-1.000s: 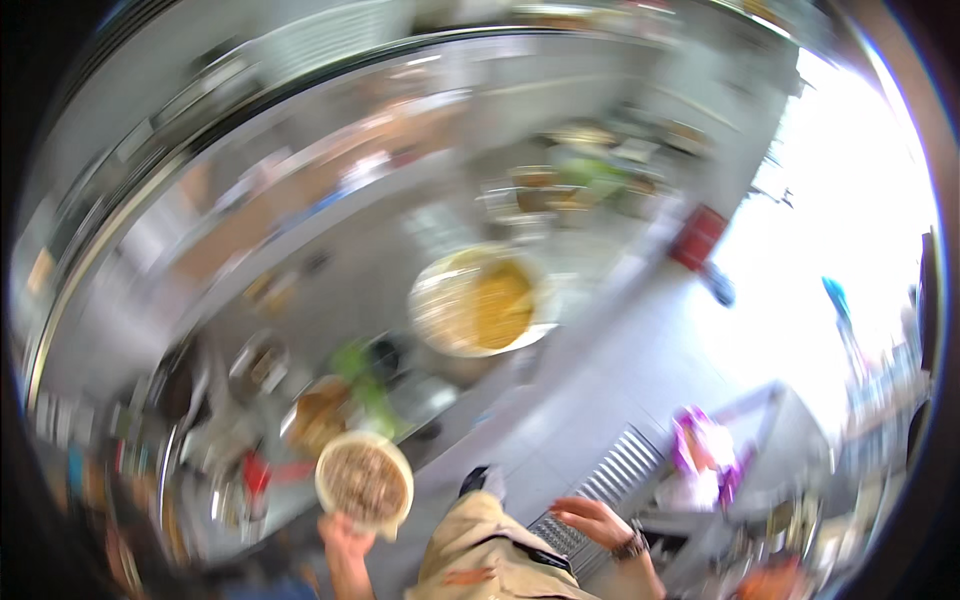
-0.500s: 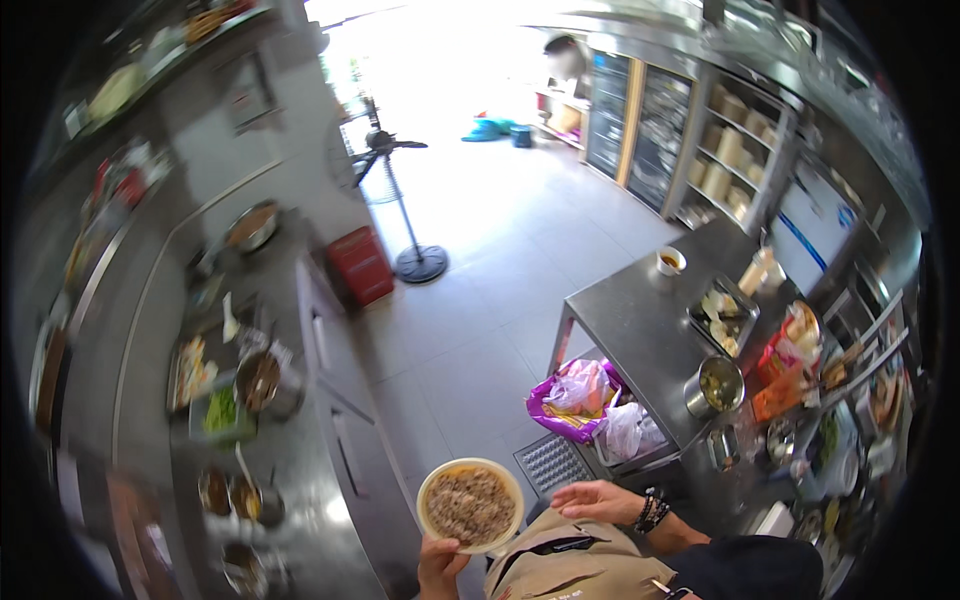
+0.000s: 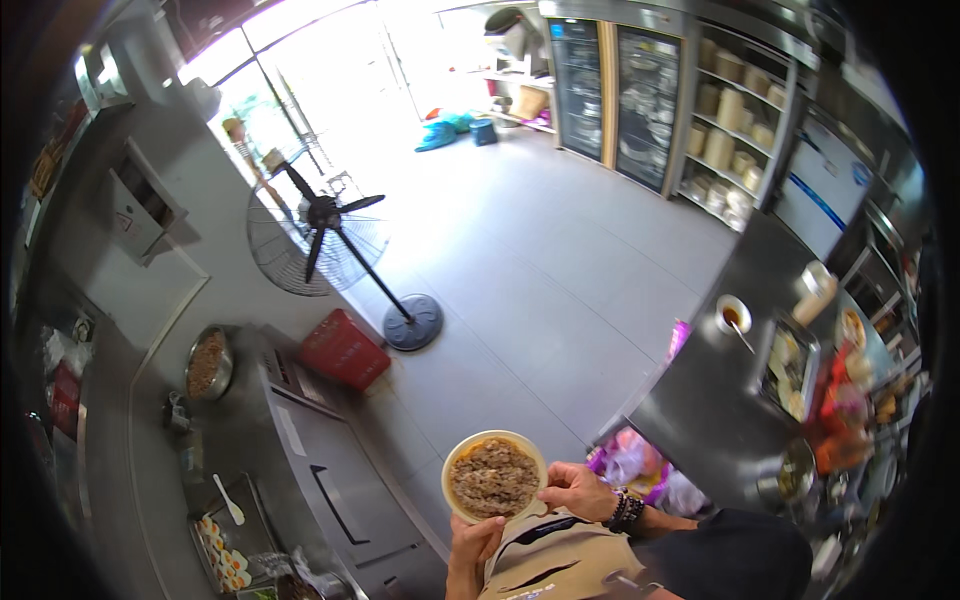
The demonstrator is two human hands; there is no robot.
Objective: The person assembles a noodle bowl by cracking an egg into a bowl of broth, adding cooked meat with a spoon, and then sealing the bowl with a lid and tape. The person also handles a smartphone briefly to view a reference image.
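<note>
A round cream-coloured bowl (image 3: 496, 434), filled with brown, crumbly food like minced meat (image 3: 494, 478), is held level in front of my apron (image 3: 560, 555). My left hand (image 3: 474, 543) grips its near left side, thumb over the rim and fingers hidden beneath. At the bowl's right edge, my right hand (image 3: 582, 491) pinches the rim between thumb and bent fingers. A beaded bracelet (image 3: 626, 512) circles my right wrist.
On the left counter are a metal bowl of brown mince (image 3: 208, 364), a white spoon (image 3: 229, 500) and a tray of halved eggs (image 3: 225, 560). Ahead stand a red box (image 3: 343, 349) and a floor fan (image 3: 412, 322). The right steel table (image 3: 690, 400) holds a cup (image 3: 733, 315) and a food tray (image 3: 788, 368).
My right hand, apart from the bowl before, now touches its right rim. The view has shifted forward and turned, with the fan and red box appearing nearer.
</note>
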